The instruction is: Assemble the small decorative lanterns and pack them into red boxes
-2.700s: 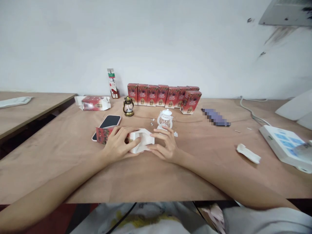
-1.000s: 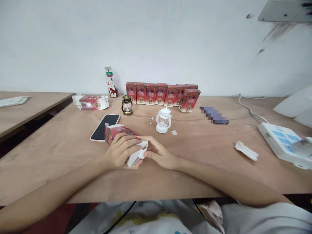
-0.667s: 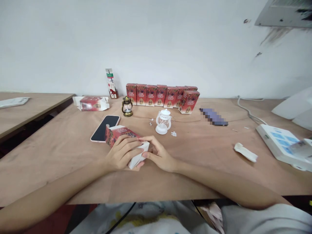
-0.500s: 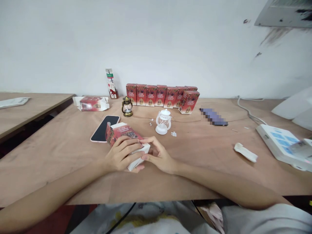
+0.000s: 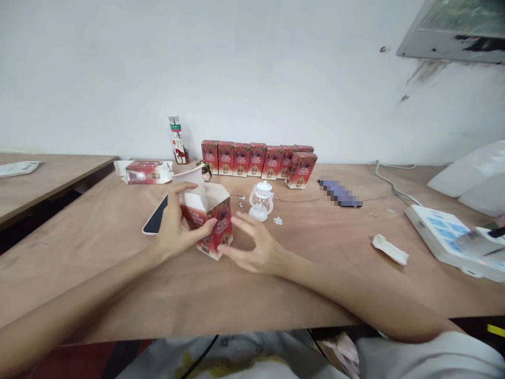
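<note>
A red printed carton [image 5: 223, 229] stands upright in front of me, its white top flaps raised and its top open. My left hand [image 5: 175, 226] grips its left side, thumb across the front face. Close to the carton's right side is my right hand [image 5: 254, 245], fingers spread; a fingertip is at the lower edge, and I cannot tell whether it touches. Just beyond stands a small white lantern [image 5: 260, 202] with clear sides. A bronze-coloured lantern [image 5: 205, 172] is mostly hidden behind the raised flap. A phone [image 5: 154, 218] lies partly behind my left hand.
Several closed red cartons [image 5: 241, 160] line the wall, with one in front [image 5: 301, 171]. An opened carton [image 5: 148, 172] lies on its side at left, near a bottle [image 5: 179, 145]. Small white pieces [image 5: 278, 221] lie by the white lantern. At right are a pixelated object [image 5: 340, 193] and a power strip [image 5: 445, 231].
The carton has gone from lying tilted, with its white end toward me, to upright with flaps open on top. My left hand moved to its left side; my right hand opened away from it.
</note>
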`<state>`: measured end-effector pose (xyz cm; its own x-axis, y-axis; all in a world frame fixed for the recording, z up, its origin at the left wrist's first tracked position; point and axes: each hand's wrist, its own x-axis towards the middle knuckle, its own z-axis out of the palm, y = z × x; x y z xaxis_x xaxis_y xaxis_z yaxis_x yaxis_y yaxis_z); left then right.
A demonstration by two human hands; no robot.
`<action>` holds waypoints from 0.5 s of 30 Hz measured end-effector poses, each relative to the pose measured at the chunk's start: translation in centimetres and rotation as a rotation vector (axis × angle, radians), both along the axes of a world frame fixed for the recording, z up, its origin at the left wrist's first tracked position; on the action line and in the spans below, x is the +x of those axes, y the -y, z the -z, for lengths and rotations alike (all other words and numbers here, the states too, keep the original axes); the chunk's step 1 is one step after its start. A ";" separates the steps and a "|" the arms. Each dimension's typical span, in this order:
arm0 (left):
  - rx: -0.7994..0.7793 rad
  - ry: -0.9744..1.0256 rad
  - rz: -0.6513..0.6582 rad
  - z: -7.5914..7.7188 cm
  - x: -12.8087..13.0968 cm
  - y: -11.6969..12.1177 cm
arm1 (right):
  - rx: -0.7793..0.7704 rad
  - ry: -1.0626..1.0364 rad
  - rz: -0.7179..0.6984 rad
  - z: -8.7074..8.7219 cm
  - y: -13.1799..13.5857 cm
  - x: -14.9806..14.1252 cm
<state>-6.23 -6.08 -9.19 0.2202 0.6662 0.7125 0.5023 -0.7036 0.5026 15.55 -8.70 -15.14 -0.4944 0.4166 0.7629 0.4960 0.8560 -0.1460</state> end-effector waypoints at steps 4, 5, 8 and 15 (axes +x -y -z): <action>-0.011 -0.112 0.169 1.3 -0.2 -1.4 | 0.172 -0.135 0.293 -2.1 -1.9 2.6; 0.036 -0.117 0.177 1.9 -0.2 -1.7 | 0.148 -0.165 0.359 -2.4 -2.6 3.1; 0.132 -0.104 0.125 4.2 -0.5 -2.4 | -0.034 -0.203 0.424 -2.5 -4.5 4.5; 0.185 -0.036 0.245 5.8 -0.2 -2.6 | -0.444 -0.435 0.196 -2.0 -6.2 5.5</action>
<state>-6.39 -3.50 -15.03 0.3855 0.4499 0.8056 0.3212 -0.8839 0.3400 21.04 -2.46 -13.10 -0.0617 0.7892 0.6110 0.4524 0.5678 -0.6877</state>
